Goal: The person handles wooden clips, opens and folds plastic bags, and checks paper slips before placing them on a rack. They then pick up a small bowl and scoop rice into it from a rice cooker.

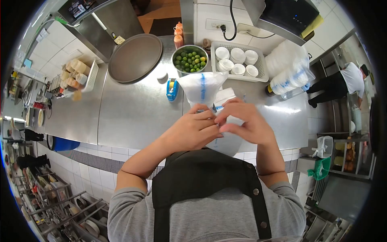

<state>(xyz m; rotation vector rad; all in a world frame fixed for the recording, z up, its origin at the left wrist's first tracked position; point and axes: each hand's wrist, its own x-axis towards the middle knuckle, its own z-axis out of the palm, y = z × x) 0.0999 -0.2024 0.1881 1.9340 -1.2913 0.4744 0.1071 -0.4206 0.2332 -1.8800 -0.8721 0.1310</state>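
A clear plastic bag (203,86) with blue print and white contents lies on the steel counter, its narrow end towards me. My left hand (195,128) is closed around the gathered plastic, with the fingers curled. From the other side my right hand (246,121) brings thumb and index finger close together at the same spot, against the left fingertips. What exactly they pinch is partly hidden. More translucent plastic (226,141) hangs below the hands, in front of the apron. Just behind the right hand are white folded or stacked pieces (224,96). A blue tape dispenser (172,90) stands left of the bag.
Behind the bag are a metal bowl of limes (190,73) and a basket (264,76) of white cups. A round brown tray (135,58) lies back left. Wrapped stacks of cups (288,82) and a bottle stand right. Another person (346,82) works farther right.
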